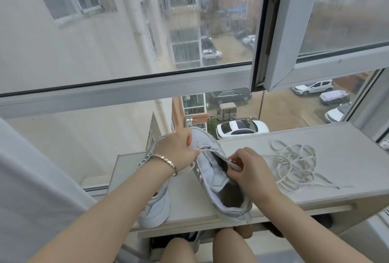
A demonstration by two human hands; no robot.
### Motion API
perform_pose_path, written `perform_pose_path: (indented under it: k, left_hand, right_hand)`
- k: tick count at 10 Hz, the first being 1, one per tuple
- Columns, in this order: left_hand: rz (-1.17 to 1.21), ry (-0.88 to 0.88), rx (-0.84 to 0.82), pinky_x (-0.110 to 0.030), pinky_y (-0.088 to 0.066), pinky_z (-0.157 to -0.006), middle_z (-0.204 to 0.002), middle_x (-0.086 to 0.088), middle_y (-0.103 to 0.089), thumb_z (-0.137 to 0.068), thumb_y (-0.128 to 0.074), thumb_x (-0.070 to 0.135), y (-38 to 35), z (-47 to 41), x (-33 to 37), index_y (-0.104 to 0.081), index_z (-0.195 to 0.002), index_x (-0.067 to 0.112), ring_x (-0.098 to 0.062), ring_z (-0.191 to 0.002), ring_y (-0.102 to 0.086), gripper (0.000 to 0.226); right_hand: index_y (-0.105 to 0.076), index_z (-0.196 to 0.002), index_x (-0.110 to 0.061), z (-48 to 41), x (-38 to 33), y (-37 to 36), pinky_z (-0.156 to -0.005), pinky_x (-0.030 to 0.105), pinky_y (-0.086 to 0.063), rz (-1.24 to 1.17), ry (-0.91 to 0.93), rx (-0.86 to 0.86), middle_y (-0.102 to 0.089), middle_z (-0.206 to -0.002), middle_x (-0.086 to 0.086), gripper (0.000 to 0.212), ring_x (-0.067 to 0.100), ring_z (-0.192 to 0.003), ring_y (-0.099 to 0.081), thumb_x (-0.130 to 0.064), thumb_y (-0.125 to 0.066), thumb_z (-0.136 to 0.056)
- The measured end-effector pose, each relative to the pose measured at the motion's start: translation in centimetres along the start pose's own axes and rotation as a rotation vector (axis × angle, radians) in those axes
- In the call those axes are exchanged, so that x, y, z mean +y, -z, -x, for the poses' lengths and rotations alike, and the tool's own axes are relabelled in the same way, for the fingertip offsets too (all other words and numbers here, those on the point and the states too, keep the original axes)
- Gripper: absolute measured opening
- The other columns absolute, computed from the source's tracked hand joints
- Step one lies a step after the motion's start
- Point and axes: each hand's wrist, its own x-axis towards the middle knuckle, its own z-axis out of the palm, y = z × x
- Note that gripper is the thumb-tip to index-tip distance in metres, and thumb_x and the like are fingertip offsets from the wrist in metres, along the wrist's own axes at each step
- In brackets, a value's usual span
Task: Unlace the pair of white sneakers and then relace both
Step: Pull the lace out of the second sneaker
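A white sneaker (212, 180) lies on the white table (336, 153), toe pointing away from me, its tongue area open. A white lace (212, 151) runs across its upper eyelets. My left hand (176, 149) pinches one stretch of that lace at the shoe's left side. My right hand (250, 168) pinches the other end at the right eyelets. The second white sneaker (155, 208) stands to the left, mostly hidden behind my left forearm. A loose white lace (294, 165) lies in a tangled pile on the table to the right.
The table stands against a window; an open sash (294, 69) hangs above its right side. A white curtain (25, 178) hangs at my left. My knees (229, 243) sit under the table's front edge. Cars are parked far below outside.
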Motion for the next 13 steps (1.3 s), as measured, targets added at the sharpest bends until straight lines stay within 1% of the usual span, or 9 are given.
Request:
perform_pose_path:
  k: [2, 3, 5, 7, 8, 10, 11, 12, 13]
  left_hand:
    - [1.066, 0.677, 0.289, -0.028, -0.044, -0.055, -0.056, -0.004, -0.05, -0.064, -0.065, -0.011, -2.2, -0.4, 1.8, -0.038, -0.077, 0.017, -0.018, -0.045, -0.05, 0.041]
    - [1.253, 0.776, 0.176, -0.023, -0.038, -0.047, -0.057, -0.006, -0.045, -0.068, -0.06, -0.013, -2.6, -0.5, 1.5, -0.039, -0.079, 0.014, -0.016, -0.037, -0.043, 0.035]
    - [-0.164, -0.006, 0.164, -0.026, -0.026, -0.05, -0.067, 0.007, -0.04, -0.086, -0.054, 0.028, -1.3, 0.2, 0.2, -0.04, -0.09, 0.02, -0.022, -0.058, -0.05, 0.016]
    - [1.315, 0.849, -0.057, -0.012, -0.034, -0.033, -0.063, -0.005, -0.062, -0.086, -0.056, -0.005, -1.8, -0.3, 0.3, -0.05, -0.09, 0.008, -0.006, -0.026, -0.034, 0.015]
    - [1.325, 0.821, -0.116, -0.01, -0.036, -0.034, -0.037, 0.008, -0.053, -0.087, -0.056, -0.003, -1.7, 0.4, 0.3, -0.053, -0.103, 0.006, -0.003, -0.024, -0.033, 0.019]
    - [1.042, 0.733, 0.103, -0.03, -0.051, -0.053, -0.05, -0.008, -0.049, -0.081, -0.069, 0.009, -1.8, 1.1, 1.0, -0.045, -0.078, 0.009, -0.017, -0.038, -0.047, 0.024]
    - [1.573, 0.942, 0.033, -0.016, -0.041, -0.031, -0.03, 0.002, -0.034, -0.092, -0.049, 0.0, -2.1, 1.3, 1.7, -0.055, -0.078, 0.004, -0.007, -0.021, -0.033, 0.016]
    - [1.245, 0.695, -0.017, -0.015, -0.026, -0.034, -0.049, 0.001, -0.042, -0.093, -0.051, 0.006, -1.5, 1.5, 1.8, -0.043, -0.073, 0.013, -0.006, -0.026, -0.028, 0.023]
    - [0.137, 0.092, 0.057, -0.028, -0.034, -0.055, -0.062, 0.001, -0.043, -0.089, -0.057, 0.019, -0.5, 1.3, 0.0, -0.044, -0.073, 0.014, -0.023, -0.056, -0.05, 0.022]
  right_hand:
    - [-0.05, -0.07, -0.017, -0.2, -0.1, 0.0, -0.055, 0.014, -0.032, -0.061, -0.014, 0.077, -0.043, -0.07, -0.012, 0.023, 0.007, -0.063, -0.042, 0.0, -0.065, -0.071]
    - [-0.055, -0.073, -0.012, 0.1, 0.3, 0.0, -0.054, 0.016, -0.031, -0.04, -0.001, 0.069, -0.041, -0.071, -0.013, 0.018, 0.009, -0.064, -0.042, 0.001, -0.066, -0.07]
    - [-0.055, -0.073, -0.008, 1.0, 0.6, -0.3, -0.054, 0.015, -0.03, 0.0, 0.01, 0.067, -0.04, -0.07, -0.01, 0.013, 0.015, -0.065, -0.042, 0.002, -0.064, -0.071]
    - [-0.05, -0.071, -0.016, 0.8, 0.6, 0.0, -0.055, 0.013, -0.034, -0.026, 0.003, 0.055, -0.039, -0.07, -0.011, 0.022, 0.006, -0.062, -0.041, 0.002, -0.063, -0.072]
    - [-0.048, -0.069, -0.018, 0.9, 0.8, 0.3, -0.057, 0.011, -0.035, -0.032, 0.002, 0.065, -0.039, -0.067, -0.012, 0.026, 0.003, -0.061, -0.041, 0.004, -0.064, -0.069]
    - [-0.05, -0.067, -0.017, 1.2, 0.7, 0.1, -0.057, 0.008, -0.034, -0.043, -0.014, 0.086, -0.041, -0.067, -0.011, 0.025, 0.001, -0.06, -0.042, 0.004, -0.065, -0.068]
    - [-0.049, -0.068, -0.017, 1.5, 0.7, -0.2, -0.056, 0.011, -0.034, -0.056, -0.033, 0.072, -0.042, -0.068, -0.01, 0.024, 0.001, -0.061, -0.042, 0.002, -0.063, -0.07]
    - [-0.048, -0.067, -0.017, 1.8, 1.0, 0.2, -0.059, 0.012, -0.037, -0.046, -0.037, 0.046, -0.041, -0.069, -0.01, 0.025, 0.0, -0.064, -0.043, 0.002, -0.064, -0.069]
    - [-0.048, -0.068, -0.017, 1.9, 1.1, 0.5, -0.058, 0.012, -0.034, -0.003, -0.029, 0.036, -0.039, -0.068, -0.011, 0.026, 0.006, -0.061, -0.038, 0.003, -0.064, -0.068]
